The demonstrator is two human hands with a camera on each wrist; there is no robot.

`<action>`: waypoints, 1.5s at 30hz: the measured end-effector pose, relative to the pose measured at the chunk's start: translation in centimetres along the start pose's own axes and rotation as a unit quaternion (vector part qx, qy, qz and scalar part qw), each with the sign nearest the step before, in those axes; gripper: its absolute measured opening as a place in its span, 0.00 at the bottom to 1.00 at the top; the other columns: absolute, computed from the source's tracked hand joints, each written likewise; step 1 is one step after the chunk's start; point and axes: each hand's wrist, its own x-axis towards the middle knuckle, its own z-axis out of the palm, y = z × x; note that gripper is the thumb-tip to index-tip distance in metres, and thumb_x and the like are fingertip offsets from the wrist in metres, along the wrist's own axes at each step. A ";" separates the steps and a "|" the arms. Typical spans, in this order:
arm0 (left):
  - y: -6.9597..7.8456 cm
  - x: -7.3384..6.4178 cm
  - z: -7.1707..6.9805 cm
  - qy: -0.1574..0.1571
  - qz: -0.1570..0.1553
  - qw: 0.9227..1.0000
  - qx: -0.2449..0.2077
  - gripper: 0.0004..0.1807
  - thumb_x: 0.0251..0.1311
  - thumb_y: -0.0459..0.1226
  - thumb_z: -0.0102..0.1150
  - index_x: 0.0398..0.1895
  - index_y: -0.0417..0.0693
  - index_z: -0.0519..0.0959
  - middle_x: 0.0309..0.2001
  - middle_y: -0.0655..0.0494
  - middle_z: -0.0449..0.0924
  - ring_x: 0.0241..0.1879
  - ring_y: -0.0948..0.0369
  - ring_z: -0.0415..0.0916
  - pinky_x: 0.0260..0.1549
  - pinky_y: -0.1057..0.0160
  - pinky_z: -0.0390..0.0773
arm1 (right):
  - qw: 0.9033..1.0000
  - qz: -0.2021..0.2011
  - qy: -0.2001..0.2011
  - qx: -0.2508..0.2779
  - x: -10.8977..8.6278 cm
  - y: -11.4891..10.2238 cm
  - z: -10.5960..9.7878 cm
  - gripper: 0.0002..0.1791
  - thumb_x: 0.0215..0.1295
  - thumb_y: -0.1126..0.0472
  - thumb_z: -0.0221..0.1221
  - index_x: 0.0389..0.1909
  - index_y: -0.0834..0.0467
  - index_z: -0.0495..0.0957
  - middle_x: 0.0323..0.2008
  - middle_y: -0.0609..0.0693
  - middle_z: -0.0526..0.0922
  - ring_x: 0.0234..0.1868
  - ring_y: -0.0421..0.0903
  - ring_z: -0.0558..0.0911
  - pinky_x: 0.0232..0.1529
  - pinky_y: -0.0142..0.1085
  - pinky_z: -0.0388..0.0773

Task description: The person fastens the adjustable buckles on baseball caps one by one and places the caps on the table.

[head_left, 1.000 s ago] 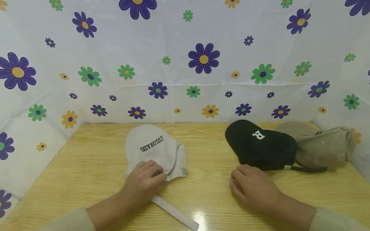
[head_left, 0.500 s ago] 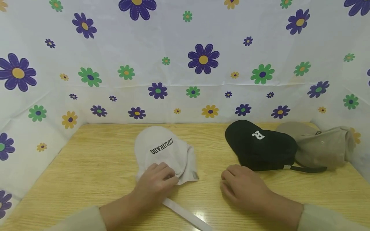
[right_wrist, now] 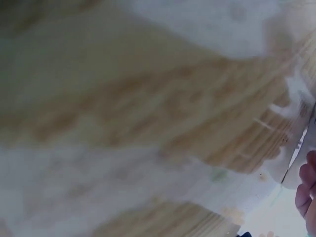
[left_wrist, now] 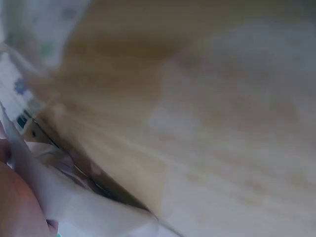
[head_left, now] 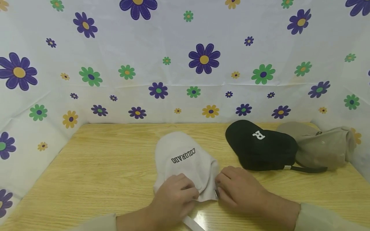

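A pale off-white baseball cap (head_left: 182, 170) with dark COLORADO lettering lies before me on the wooden table, its brim pointing away. My left hand (head_left: 173, 199) grips the cap's near edge, and a pale strap (head_left: 193, 223) trails out below that hand. At the cap's right edge, beside a small tag, my right hand (head_left: 242, 189) pinches the fabric with curled fingers. In the left wrist view, pale cloth (left_wrist: 74, 205) runs beside the hand at lower left. The right wrist view catches only some fingertips (right_wrist: 306, 180) at its right edge.
A black cap (head_left: 264, 150) with a white letter R sits at the right back, its strap hanging loose. Partly behind it lies a khaki cap (head_left: 326, 149). The wooden table (head_left: 101, 166) ends at a flower-printed cloth (head_left: 179, 35) at the back and sides.
The left hand has slid the off-white cap to the right and nearer to me. My right hand has moved left a little and now meets the cap's right edge.
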 end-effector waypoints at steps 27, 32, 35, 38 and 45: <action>0.3 -2.0 0.5 -0.069 0.101 0.983 0.138 0.13 0.64 0.44 0.45 0.32 0.53 0.80 0.33 0.61 0.77 0.34 0.60 0.72 0.41 0.59 0.68 | 0.987 -0.123 -0.046 0.090 -0.2 -0.1 0.4 0.08 0.66 0.60 0.59 0.44 0.47 0.77 0.38 0.37 0.72 0.38 0.33 0.72 0.44 0.24 0.73; -0.3 -2.3 0.5 -0.081 0.139 0.973 0.168 0.15 0.66 0.44 0.41 0.29 0.52 0.77 0.31 0.60 0.75 0.33 0.58 0.70 0.42 0.56 0.67 | 0.987 -0.106 -0.081 0.091 -0.3 -0.2 0.2 0.10 0.66 0.61 0.60 0.47 0.48 0.80 0.41 0.38 0.73 0.41 0.33 0.73 0.46 0.25 0.75; -0.3 -2.3 0.5 -0.090 0.146 0.969 0.179 0.15 0.66 0.43 0.40 0.29 0.51 0.77 0.30 0.59 0.74 0.34 0.57 0.70 0.44 0.55 0.68 | 0.985 -0.091 -0.108 0.100 -0.3 -0.3 0.0 0.14 0.67 0.62 0.59 0.52 0.48 0.80 0.45 0.39 0.73 0.44 0.33 0.73 0.48 0.25 0.76; -0.2 -2.3 0.4 -0.097 0.150 0.967 0.182 0.16 0.66 0.41 0.39 0.29 0.49 0.77 0.29 0.58 0.73 0.34 0.57 0.70 0.44 0.54 0.68 | 0.983 -0.086 -0.123 0.104 -0.3 -0.2 -0.1 0.17 0.67 0.62 0.59 0.56 0.49 0.79 0.47 0.40 0.73 0.45 0.33 0.72 0.49 0.25 0.76; 0.0 -1.9 0.1 -0.070 0.206 0.961 0.173 0.13 0.64 0.42 0.42 0.28 0.52 0.76 0.32 0.60 0.76 0.36 0.59 0.74 0.44 0.56 0.70 | 0.981 -0.078 -0.151 0.093 -0.3 -0.3 -0.3 0.24 0.68 0.62 0.60 0.65 0.47 0.75 0.50 0.40 0.72 0.48 0.33 0.71 0.51 0.24 0.75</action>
